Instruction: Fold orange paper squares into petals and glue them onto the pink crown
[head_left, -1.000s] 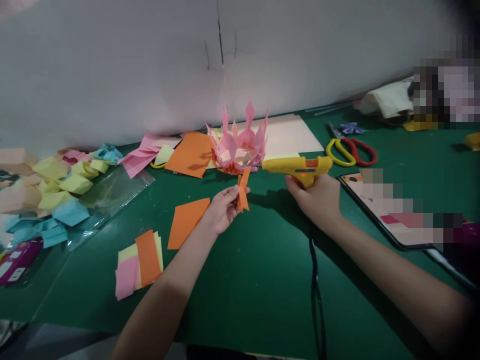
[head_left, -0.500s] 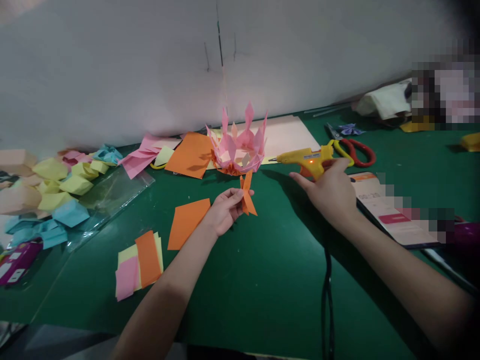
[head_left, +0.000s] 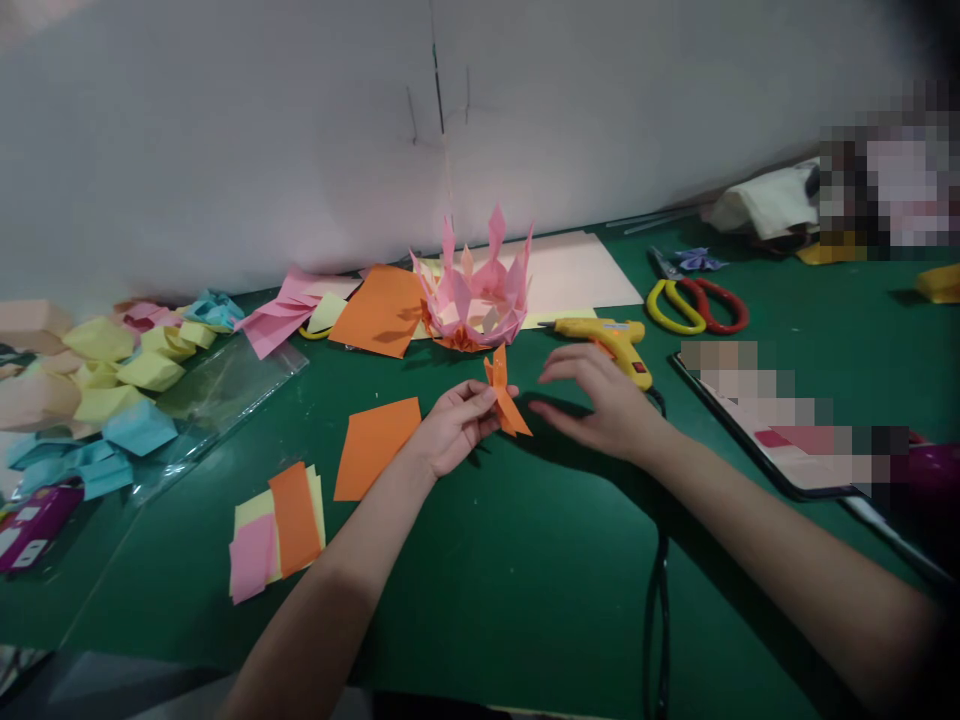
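Between the thumb and fingers of my left hand (head_left: 461, 425) is a folded orange paper piece (head_left: 510, 408), pinched at its middle with its ends flaring out. My right hand (head_left: 600, 400) is empty, thumb and fingers apart, a short way right of the folded piece. Just behind that hand a yellow glue gun (head_left: 600, 330) lies on the green table (head_left: 480, 580), its nozzle pointing left. A pink folded-paper crown-like ring (head_left: 480, 290) with upright points stands beyond my left hand. An orange paper sheet (head_left: 379, 445) lies beside my left wrist.
Scissors (head_left: 694, 305) with red and yellow handles lie at the back right, near a phone (head_left: 787, 450). The glue gun's black cord (head_left: 660, 600) runs to the front edge. Several folded paper pieces (head_left: 112, 370) fill the left side; small paper strips (head_left: 277, 530) lie front left.
My right hand has let go of the glue gun, now lying on the table, and has moved left toward the folded orange paper. My left hand has tilted the paper slightly.
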